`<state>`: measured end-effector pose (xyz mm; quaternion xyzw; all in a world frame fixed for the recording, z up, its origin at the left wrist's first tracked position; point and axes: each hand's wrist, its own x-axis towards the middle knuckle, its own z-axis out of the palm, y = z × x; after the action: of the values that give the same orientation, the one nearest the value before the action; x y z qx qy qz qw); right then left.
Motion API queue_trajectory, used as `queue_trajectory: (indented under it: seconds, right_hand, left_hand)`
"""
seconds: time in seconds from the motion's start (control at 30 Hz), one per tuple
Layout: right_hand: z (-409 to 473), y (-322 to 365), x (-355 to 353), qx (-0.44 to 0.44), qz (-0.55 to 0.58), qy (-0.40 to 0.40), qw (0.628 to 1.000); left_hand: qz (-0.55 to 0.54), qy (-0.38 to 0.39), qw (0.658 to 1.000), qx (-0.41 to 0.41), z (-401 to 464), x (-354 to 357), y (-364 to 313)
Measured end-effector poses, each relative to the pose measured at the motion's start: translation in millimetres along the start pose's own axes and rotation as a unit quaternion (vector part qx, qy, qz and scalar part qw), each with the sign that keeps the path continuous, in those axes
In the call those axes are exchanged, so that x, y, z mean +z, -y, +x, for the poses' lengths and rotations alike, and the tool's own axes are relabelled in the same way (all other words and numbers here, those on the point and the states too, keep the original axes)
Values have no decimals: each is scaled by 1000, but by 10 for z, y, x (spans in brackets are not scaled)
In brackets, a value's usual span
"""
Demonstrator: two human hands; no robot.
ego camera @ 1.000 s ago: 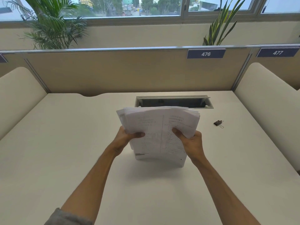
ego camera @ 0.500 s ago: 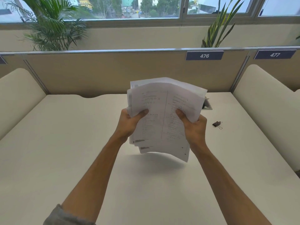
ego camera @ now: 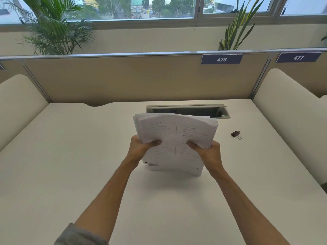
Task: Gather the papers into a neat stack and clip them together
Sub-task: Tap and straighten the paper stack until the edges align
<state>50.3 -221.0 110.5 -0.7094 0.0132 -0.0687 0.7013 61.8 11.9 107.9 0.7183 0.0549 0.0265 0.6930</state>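
Observation:
A thick stack of printed white papers [ego camera: 174, 138] stands upright on its bottom edge on the white desk [ego camera: 70, 165], its top bowed toward me. My left hand [ego camera: 141, 149] grips its left side, thumb on the front sheet. My right hand [ego camera: 208, 152] grips its right side the same way. The sheet edges at the top left are slightly uneven. A small black binder clip [ego camera: 235, 134] lies on the desk to the right of the papers, apart from both hands.
A rectangular cable slot [ego camera: 187, 110] is sunk in the desk just behind the papers. Beige partition panels [ego camera: 123, 80] with number plates 476 and 477 close the back; cream side dividers [ego camera: 286, 117] flank the desk. Plants stand behind the partition.
Half a second ago both hands held the papers lifted off the desk; now the stack is back down with its bottom edge on the desk, as it stood a second ago.

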Motion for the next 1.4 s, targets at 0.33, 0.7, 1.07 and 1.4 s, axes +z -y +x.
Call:
queue_trajectory:
  seconds: [0.33, 0.7, 1.07, 1.4]
  right_hand:
    - [29, -42, 202, -39, -8, -73, 997]
    - [120, 379, 206, -85, 69, -65, 992]
    - [23, -113, 172, 10, 56, -39, 998]
    - [-149, -600, 172, 53, 38, -43, 997]
  left_hand:
    - [-21, 11, 999, 30, -1, 242, -32]
    - [-67, 5, 993, 94, 23, 260, -403]
    - [-66, 19, 997, -19, -36, 175, 163]
    - [-51, 17, 995, -81, -173, 201, 553]
